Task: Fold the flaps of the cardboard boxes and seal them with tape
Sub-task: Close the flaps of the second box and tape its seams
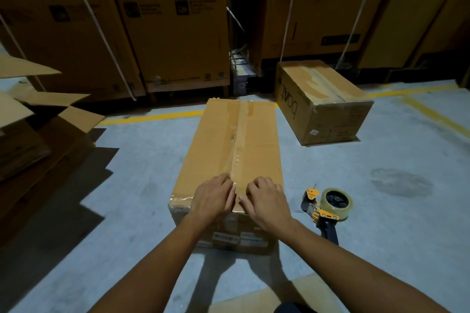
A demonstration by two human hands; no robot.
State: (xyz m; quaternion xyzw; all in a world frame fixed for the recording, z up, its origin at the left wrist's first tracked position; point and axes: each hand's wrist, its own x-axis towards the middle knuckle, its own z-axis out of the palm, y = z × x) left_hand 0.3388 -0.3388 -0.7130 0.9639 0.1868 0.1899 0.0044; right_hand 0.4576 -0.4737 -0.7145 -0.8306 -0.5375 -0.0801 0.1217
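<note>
Reaching forward and down with both bare forearms, converging from the lower corners toward the centre. Palm down with the left hand [213, 198], fingers bent, tips pressing downward. Likewise with the right hand [267, 202], thumb stretched leftward. Set side by side, with a narrow gap between.

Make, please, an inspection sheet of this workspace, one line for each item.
Surface: grey floor with a yellow line and a dark stain.
Job's things: box closed, tape strip along its seam; tape gun lies on the floor to its right.
Clutter: open boxes at left; taped box at back right.
Grippers: left hand and right hand press the strip at the near edge.
Cables: nothing seen.
Surroundings: tall strapped cartons behind.
</note>
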